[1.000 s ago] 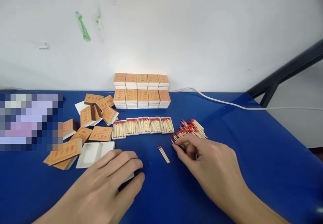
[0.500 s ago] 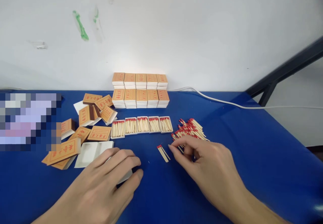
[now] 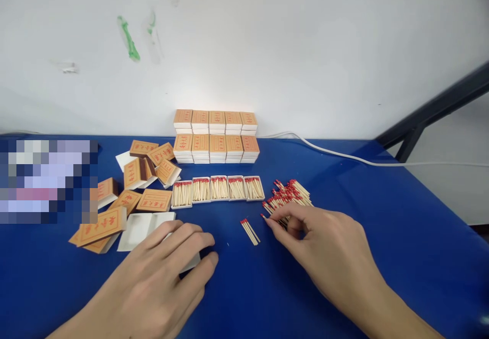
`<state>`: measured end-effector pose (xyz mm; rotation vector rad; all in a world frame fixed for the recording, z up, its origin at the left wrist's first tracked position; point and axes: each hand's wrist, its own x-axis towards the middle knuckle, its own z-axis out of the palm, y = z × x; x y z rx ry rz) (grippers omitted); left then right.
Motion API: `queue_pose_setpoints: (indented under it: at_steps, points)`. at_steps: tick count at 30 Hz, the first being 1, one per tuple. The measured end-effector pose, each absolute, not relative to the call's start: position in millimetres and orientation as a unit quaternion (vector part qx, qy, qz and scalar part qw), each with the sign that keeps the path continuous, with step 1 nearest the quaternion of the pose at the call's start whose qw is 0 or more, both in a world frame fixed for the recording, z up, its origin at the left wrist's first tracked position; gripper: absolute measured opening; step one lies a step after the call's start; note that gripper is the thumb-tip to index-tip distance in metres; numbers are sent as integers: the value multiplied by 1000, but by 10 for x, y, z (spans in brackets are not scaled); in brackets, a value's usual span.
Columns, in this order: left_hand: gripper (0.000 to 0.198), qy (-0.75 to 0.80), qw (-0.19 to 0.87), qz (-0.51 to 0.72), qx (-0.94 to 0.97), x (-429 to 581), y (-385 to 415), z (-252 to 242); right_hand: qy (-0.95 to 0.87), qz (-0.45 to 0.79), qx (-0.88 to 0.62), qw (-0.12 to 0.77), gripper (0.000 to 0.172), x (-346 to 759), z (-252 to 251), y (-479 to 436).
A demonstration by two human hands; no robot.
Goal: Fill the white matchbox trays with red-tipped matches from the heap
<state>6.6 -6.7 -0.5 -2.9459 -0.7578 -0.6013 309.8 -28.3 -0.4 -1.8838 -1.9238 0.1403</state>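
My right hand (image 3: 324,247) is closed in a pinch on one match (image 3: 263,216), its red head poking out past the fingertips. Just beyond those fingers lies a loose heap of red-tipped matches (image 3: 292,193), partly hidden by the hand. To the left of the pinch, several matches lie side by side as a small group (image 3: 250,232) on the blue table. My left hand (image 3: 164,272) curls over a white matchbox tray (image 3: 191,263), which it mostly covers; the thumb is at the tray's right side. Other white trays (image 3: 139,227) without matches adjoin it on the left.
A row of match-filled trays (image 3: 219,188) stands mid-table. Stacked orange matchboxes (image 3: 217,145) sit behind it against the wall. Several orange matchbox sleeves (image 3: 154,200) are piled at left, near a pixelated flat object (image 3: 42,181). A white cable (image 3: 336,154) crosses the back right.
A match head now shows at my right fingertips, where none was visible before. My left hand stays over the tray. The whole view has shifted slightly.
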Motion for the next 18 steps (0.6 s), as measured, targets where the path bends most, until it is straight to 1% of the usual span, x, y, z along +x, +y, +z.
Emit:
queue_pose_setpoints:
  at_steps: [6, 11, 14, 18]
  points:
    - [32, -248, 14, -201, -947, 67, -82, -27, -692, 113, -666, 254, 14, 2973, -23, -317]
    - [34, -241, 22, -189, -952, 65, -68, -21, -693, 151, -648, 276, 24, 2903, 3, -328]
    - [35, -249, 30, -192, -949, 72, -94, -30, -689, 134, -656, 277, 19, 2938, 21, -306]
    - [39, -256, 38, -202, -945, 99, -121, -34, -684, 50, -677, 268, 13, 3037, 11, -269]
